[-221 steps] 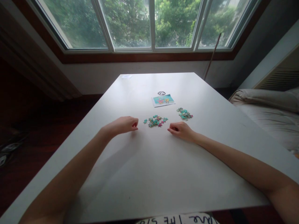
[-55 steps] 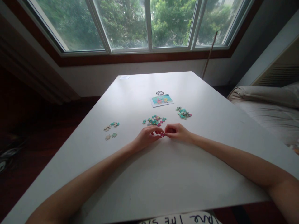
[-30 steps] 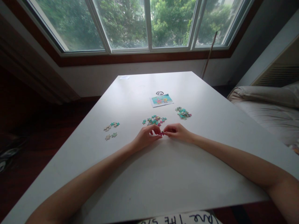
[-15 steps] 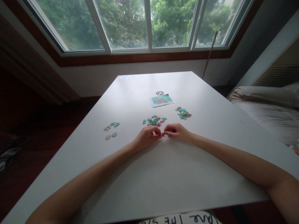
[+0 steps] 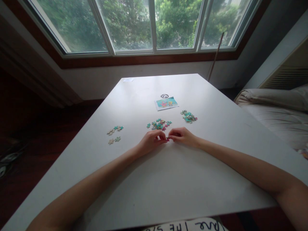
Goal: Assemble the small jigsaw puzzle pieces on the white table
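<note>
Near the left edge of the white table (image 5: 154, 179), a small scatter of beige and teal jigsaw pieces (image 5: 117, 139) is lying in two loose rows, while a pale slip of paper (image 5: 128, 80) is resting at the far left corner. My left hand (image 5: 151, 140) is coming in from the near left, its thumb and forefinger pinching a pink jigsaw piece (image 5: 167, 139) out over the middle of the table. Just beyond my fingers, toward the far edge, a mixed pile of pieces (image 5: 158, 124) is spreading; farther that way, a dark-rimmed oval item (image 5: 164, 96) is lying just behind a printed picture card (image 5: 167, 103). My right hand (image 5: 183, 135) is meeting the left from the other side, curled, its thumb and forefinger grasping the same pink piece; whether a second piece is hiding in the grip, I cannot tell. Between that hand and the right edge, set farther back, a second pile (image 5: 189, 117) is lying in a heap.

As I am judging it, handling so small a piece well is calling for a light pinch on its rim, both hands working low over the tabletop, one steadying as the other is turning, with the printed face showing and my knuckles staying clear of the nearest pile.
</note>
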The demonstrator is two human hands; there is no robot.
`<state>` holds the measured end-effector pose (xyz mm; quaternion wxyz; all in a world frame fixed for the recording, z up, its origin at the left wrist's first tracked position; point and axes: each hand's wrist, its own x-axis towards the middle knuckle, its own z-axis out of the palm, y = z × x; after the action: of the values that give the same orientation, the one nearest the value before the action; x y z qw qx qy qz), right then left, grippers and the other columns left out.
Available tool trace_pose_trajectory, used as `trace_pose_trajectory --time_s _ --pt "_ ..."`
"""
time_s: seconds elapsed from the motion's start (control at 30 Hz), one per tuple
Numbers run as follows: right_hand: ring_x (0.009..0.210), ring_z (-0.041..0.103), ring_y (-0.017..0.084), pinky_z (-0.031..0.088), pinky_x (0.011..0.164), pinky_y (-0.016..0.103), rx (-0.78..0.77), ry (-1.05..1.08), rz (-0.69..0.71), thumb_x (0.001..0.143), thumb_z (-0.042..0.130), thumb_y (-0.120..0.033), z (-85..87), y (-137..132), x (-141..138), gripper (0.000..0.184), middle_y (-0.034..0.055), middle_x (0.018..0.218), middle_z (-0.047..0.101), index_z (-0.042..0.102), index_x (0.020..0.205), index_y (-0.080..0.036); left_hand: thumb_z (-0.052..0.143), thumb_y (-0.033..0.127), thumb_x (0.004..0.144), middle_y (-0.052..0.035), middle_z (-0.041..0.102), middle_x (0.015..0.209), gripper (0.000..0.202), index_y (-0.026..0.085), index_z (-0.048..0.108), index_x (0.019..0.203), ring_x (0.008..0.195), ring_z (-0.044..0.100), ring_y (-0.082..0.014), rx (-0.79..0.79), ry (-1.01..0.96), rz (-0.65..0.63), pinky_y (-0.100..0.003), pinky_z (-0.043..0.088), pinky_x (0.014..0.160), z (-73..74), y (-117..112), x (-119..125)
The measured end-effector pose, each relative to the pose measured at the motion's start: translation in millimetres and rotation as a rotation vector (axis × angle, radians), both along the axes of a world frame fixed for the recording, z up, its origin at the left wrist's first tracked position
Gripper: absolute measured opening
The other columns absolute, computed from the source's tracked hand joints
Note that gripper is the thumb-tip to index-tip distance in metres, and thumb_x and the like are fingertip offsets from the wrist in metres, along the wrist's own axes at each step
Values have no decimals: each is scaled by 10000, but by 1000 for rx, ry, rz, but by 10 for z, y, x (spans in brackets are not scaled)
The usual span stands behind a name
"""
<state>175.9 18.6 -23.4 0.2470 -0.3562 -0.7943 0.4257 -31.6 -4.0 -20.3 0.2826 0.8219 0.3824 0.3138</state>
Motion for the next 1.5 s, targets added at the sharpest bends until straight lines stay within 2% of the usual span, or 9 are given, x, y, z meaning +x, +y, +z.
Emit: trace_pose_trajectory --time_s 0.47,1.0,1.33,1.5 --pt "531 389 83 302 504 198 7 -6 -6 805 541 -333 9 -9 -6 243 -32 557 490 641 793 -111 633 256 794 -2 616 673 124 148 664 741 587 490 -86 -8 21 -20 -182 388 577 22 -3 -6" --pt "519 362 79 272 492 203 4 -12 -12 783 530 -290 12 -11 -10 201 -45 538 453 632 751 -120 591 237 822 -30 641 722 130 165 692 785 675 553 -120 43 19 -54 -215 429 643 -31 37 -24" --pt "532 397 86 298 503 203 -1 -4 -3 802 520 -321 -12 5 -5 225 -28 570 519 622 778 -123 587 221 814 -10 615 694 111 165 672 768 629 512 -103 51 46 -24 -197 407 604 5 4 -15" --pt "519 374 81 287 498 204 8 -9 -11 775 521 -282 4 -17 -9 185 -44 536 458 609 738 -123 569 222 834 -11 624 716 116 168 665 798 643 521 -107 56 46 -17 -203 411 626 -14 6 -30"
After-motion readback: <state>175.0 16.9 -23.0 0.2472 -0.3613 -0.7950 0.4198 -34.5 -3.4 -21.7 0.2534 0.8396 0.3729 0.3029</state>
